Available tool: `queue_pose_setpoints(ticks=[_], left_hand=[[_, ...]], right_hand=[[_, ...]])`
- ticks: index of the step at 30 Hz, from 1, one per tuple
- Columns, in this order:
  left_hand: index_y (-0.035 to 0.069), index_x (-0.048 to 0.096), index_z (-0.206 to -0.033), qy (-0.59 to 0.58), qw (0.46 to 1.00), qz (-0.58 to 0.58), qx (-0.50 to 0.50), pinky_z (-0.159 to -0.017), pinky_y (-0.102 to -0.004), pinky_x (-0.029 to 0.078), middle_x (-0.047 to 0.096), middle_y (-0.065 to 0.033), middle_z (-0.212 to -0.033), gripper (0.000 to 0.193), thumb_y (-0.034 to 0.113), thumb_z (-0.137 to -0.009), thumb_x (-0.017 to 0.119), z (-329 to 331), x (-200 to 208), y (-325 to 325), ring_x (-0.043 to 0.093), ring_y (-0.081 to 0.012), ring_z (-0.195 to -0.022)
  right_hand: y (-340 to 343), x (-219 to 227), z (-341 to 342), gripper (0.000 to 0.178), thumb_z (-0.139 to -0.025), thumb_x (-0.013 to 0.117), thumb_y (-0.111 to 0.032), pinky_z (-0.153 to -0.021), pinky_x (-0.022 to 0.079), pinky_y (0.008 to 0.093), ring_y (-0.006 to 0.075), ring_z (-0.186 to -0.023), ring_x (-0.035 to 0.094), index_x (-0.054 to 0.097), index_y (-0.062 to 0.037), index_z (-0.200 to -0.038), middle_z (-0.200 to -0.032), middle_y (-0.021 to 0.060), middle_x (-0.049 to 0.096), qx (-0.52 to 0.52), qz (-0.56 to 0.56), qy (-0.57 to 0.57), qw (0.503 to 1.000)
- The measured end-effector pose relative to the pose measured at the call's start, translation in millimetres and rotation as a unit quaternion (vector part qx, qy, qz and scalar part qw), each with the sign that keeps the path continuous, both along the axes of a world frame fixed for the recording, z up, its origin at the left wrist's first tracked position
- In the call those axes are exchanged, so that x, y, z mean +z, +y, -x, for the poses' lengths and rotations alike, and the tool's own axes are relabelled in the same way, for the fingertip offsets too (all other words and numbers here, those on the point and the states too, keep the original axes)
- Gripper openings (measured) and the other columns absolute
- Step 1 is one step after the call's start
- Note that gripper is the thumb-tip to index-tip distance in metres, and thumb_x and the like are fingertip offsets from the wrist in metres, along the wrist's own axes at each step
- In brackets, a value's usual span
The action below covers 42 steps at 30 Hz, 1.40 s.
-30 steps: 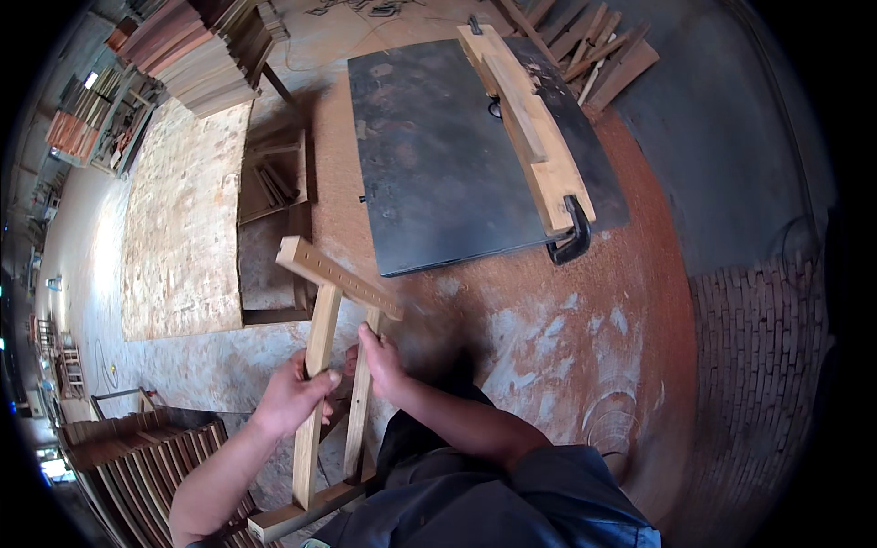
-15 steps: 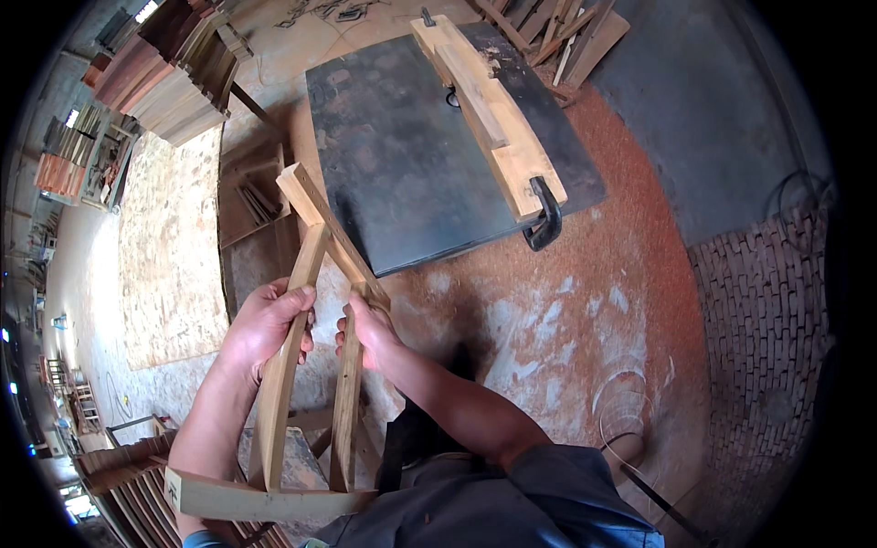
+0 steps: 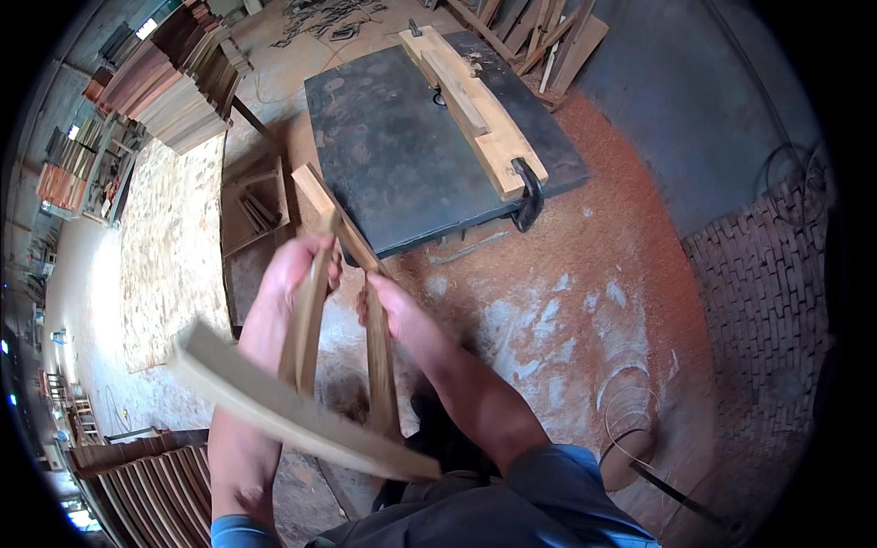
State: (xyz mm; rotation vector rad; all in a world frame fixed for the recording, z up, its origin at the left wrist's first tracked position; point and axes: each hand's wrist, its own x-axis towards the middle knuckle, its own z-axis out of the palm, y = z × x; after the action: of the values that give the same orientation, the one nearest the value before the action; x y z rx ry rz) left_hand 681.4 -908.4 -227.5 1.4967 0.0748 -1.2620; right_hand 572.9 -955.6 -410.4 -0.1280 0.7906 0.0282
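Observation:
Both my hands hold a light wooden frame made of two long rails joined by two crossbars. My left hand [image 3: 297, 267] wraps round the left crossbar [image 3: 312, 315], close to the far rail [image 3: 317, 192]. Round the right crossbar [image 3: 379, 379], also near the far rail, my right hand [image 3: 388, 301] is closed. The near rail [image 3: 301, 416] is curved, tilted and smeared by motion, and it passes in front of my left forearm. The frame is held up off the floor, with its far rail in front of the dark table's near left corner.
A dark flat-topped machine table [image 3: 384, 137] carries a long wooden board [image 3: 502, 146] held by a black clamp [image 3: 527, 196]. Stacked planks [image 3: 164, 91] and a pale sheet [image 3: 174, 256] lie left. Curved slats [image 3: 151, 498] stand lower left; a round-based pole [image 3: 676, 493] lies right.
The frame has swung in my grip: its near rail has risen and slants down to the right. Both hands have shifted right and slightly away from me, still holding the crossbars.

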Motion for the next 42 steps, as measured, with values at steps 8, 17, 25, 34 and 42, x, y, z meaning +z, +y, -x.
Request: queue_pose_setpoints(ticks=[8,17,25,34,42], left_hand=[[0.006,0.052,-0.093,0.072,0.997,-0.016,0.009,-0.041,-0.0310,0.049,0.058,-0.0074,-0.072,0.006,0.012,-0.094,0.052,46.9,-44.9,-4.5,0.052,-0.0163,-0.046],[0.005,0.055,-0.073,0.066,0.994,0.077,-0.047,-0.033,-0.0220,0.043,0.054,-0.0017,-0.055,0.021,0.014,-0.091,0.053,-12.3,-6.2,-52.9,0.050,-0.0118,-0.035],[0.004,0.056,-0.087,0.072,0.997,0.034,0.008,-0.039,-0.0274,0.050,0.060,-0.0069,-0.067,0.009,0.011,-0.091,0.054,30.8,-54.6,-28.6,0.057,-0.0154,-0.046],[0.006,0.057,-0.079,-0.133,0.990,-0.025,-0.036,-0.040,-0.0327,0.047,0.058,-0.0073,-0.063,0.019,0.016,-0.095,0.053,79.1,-63.6,-23.6,0.057,-0.0176,-0.046],[0.009,0.053,-0.098,0.110,0.984,0.110,-0.092,-0.039,-0.0270,0.050,0.061,-0.0075,-0.071,0.020,0.028,-0.095,0.060,52.3,2.5,-3.6,0.061,-0.0176,-0.051]], right_hand=[[25.6,-33.5,39.3,0.028,-0.103,0.047,-0.036,-0.043,0.045,0.0382,0.0204,-0.048,0.053,0.051,-0.0078,-0.100,-0.068,0.0054,0.055,-0.041,0.085,0.022,0.995],[-32.2,41.6,4.3,0.031,-0.101,0.051,-0.036,-0.046,0.047,0.0360,0.0190,-0.050,0.055,0.051,-0.0088,-0.088,-0.066,0.0052,0.056,-0.073,0.065,0.056,0.994],[2.2,-16.6,45.5,0.036,-0.102,0.048,-0.038,-0.046,0.047,0.0351,0.0189,-0.048,0.054,0.054,-0.0074,-0.083,-0.065,0.0057,0.058,-0.057,0.117,0.076,0.989],[26.7,-69.8,58.6,0.029,-0.099,0.058,-0.034,-0.044,0.049,0.0365,0.0204,-0.049,0.056,0.055,-0.0049,-0.097,-0.070,0.0084,0.057,-0.085,0.128,0.025,0.988],[-10.9,40.1,77.1,0.026,-0.100,0.055,-0.036,-0.043,0.047,0.0332,0.0171,-0.048,0.054,0.054,-0.0104,-0.096,-0.071,0.0046,0.056,-0.162,0.219,0.078,0.959]])
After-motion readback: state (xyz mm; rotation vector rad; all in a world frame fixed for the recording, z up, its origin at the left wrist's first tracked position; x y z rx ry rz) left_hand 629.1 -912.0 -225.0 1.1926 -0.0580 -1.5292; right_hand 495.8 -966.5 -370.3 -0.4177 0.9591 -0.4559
